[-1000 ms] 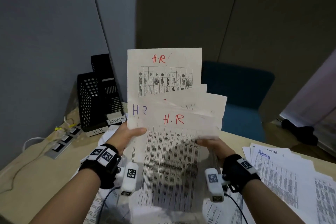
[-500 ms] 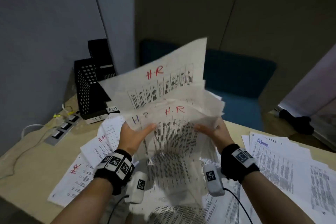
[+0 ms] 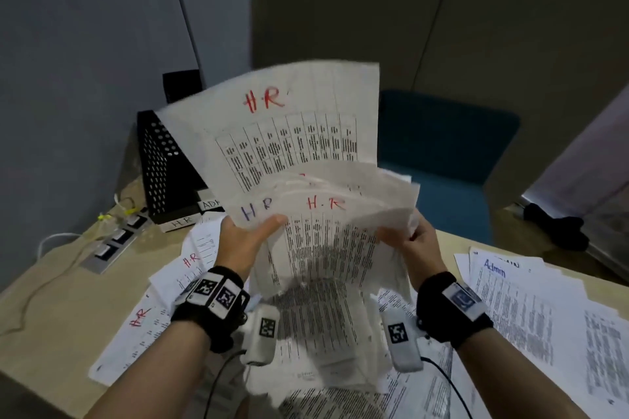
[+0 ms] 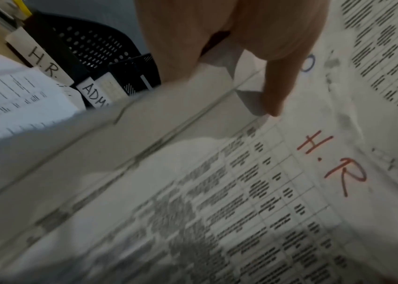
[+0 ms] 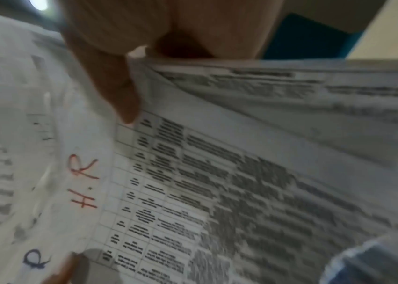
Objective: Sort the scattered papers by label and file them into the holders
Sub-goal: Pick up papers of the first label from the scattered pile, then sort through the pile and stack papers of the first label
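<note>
Both hands hold a fanned bundle of H.R papers [image 3: 316, 187] in the air above the desk. My left hand [image 3: 250, 236] grips its left edge, thumb laid over the front sheet [image 4: 278, 92]. At the right edge my right hand [image 3: 413, 238] pinches the sheets, thumb on top [image 5: 120, 96]. The sheets bend and tilt to the left, red and blue "H.R" written on them [image 4: 329, 163] [image 5: 83, 184]. Two black mesh holders [image 3: 163, 160] labelled H.R and ADMIN [image 4: 47, 59] stand at the back left, partly hidden by the bundle.
More H.R sheets [image 3: 163, 286] lie on the desk at the left, and an Admin pile [image 3: 524, 303] lies at the right. A power strip [image 3: 112, 241] with cables sits by the left wall. A blue chair [image 3: 452, 160] stands behind the desk.
The bundle has dropped from upright, tilted leftward and buckled between my hands. The hands have come closer together and moved toward the holders.
</note>
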